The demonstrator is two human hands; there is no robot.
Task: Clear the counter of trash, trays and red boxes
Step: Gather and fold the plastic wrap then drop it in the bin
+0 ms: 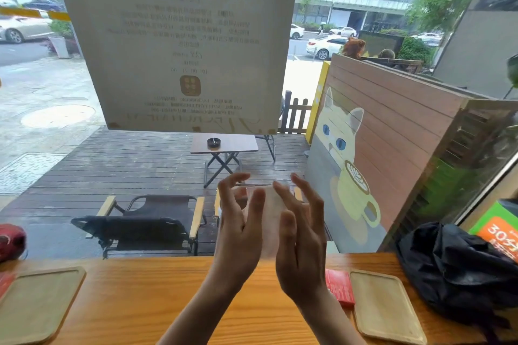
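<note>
Both hands are raised above the wooden counter (145, 288) with a white crumpled tissue (270, 216) between them. My left hand (238, 227) holds its left side, thumb in front and fingers curled behind. My right hand (304, 232) holds its right side, fingers spread over the top. A light wooden tray (36, 305) lies on the counter at the left and another wooden tray (384, 308) at the right. A flat red box (340, 286) lies beside the right tray, partly behind my right wrist. A sliver of another red thing (4, 281) shows at the left edge.
A crumpled black bag (454, 269) sits on the counter at the far right, beneath a green and orange sign (499, 230). A dark red bundle (11, 241) rests at the far left. The window glass stands right behind the counter, with a paper notice (182, 36) stuck on it.
</note>
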